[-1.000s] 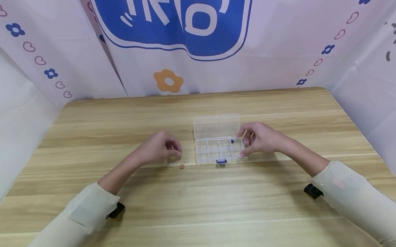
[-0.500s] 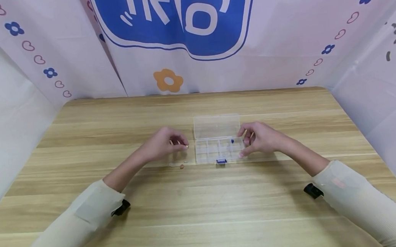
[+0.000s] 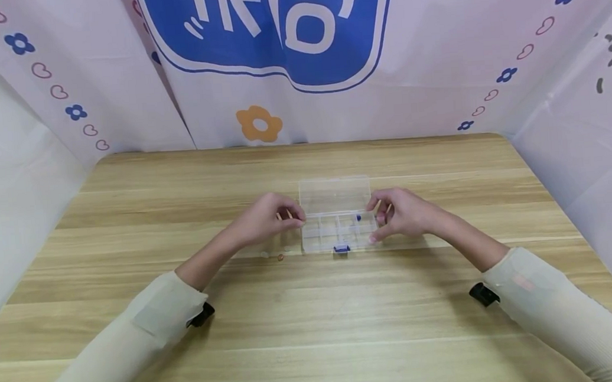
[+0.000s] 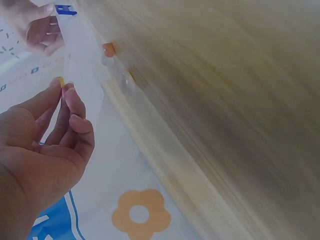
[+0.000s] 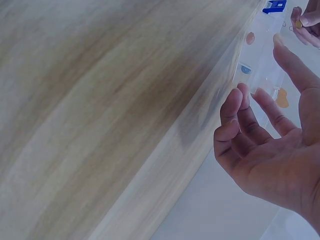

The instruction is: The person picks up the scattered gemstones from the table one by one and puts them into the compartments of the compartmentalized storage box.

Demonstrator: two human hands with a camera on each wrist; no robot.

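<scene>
A clear compartment box point(image 3: 312, 242) lies on the table with its see-through lid point(image 3: 335, 195) folded back and a blue latch point(image 3: 341, 249) at the front. One rear compartment holds a small blue piece point(image 3: 358, 217). My left hand point(image 3: 276, 220) is at the box's left rear corner. Thumb and fingertips pinch a small yellow piece point(image 4: 61, 81), clearest in the left wrist view. My right hand point(image 3: 400, 214) holds the box's right end, thumb at the front corner and forefinger at the back. A small orange-brown piece point(image 3: 281, 257) and clear pieces point(image 3: 265, 254) lie left of the box.
The wood-grain table point(image 3: 314, 314) runs back to a white printed cloth point(image 3: 417, 106) hanging behind it. White cloth also hangs on both sides. Black wrist devices point(image 3: 201, 315) show under the sleeves.
My left hand has moved right and slightly back with the yellow piece, from near the loose pieces to the box's left edge. The right hand has stayed at the box.
</scene>
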